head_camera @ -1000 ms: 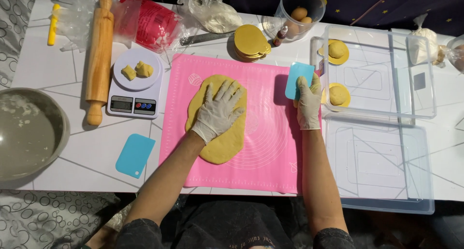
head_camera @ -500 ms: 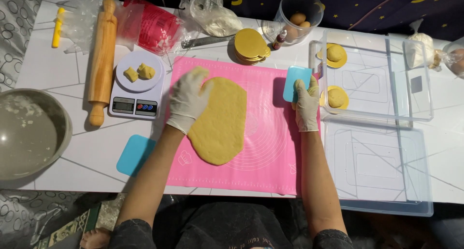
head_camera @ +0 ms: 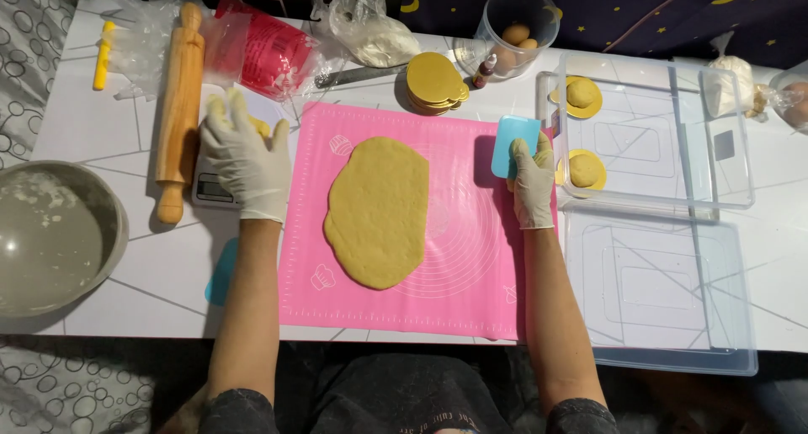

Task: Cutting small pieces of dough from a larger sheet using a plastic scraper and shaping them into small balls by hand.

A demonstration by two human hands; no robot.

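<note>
Far left, a grey metal bowl (head_camera: 50,236) at the table's edge, smeared inside with pale residue. Next to it, a wooden rolling pin (head_camera: 178,110) lying lengthwise, a yellow stick-shaped tool (head_camera: 103,55) beyond. Just right of the pin, the gloved left hand (head_camera: 244,158) spread flat with fingers apart over a white kitchen scale (head_camera: 206,190), covering most of it, a bit of yellow dough peeking at the fingers; gripping anything or not, cannot tell. Below the forearm, a blue scraper (head_camera: 222,271) partly hidden. In the middle, a pink silicone mat (head_camera: 471,257) carrying an oval sheet of rolled yellow dough (head_camera: 379,209), untouched by either hand. Behind the mat, a stack of gold round boards (head_camera: 433,82). At the mat's right edge, the gloved right hand (head_camera: 532,181) closed on a light blue dough scraper (head_camera: 513,143), held upright. Further right, a clear plastic tray (head_camera: 673,198) with two dough balls on gold discs inside.
</note>
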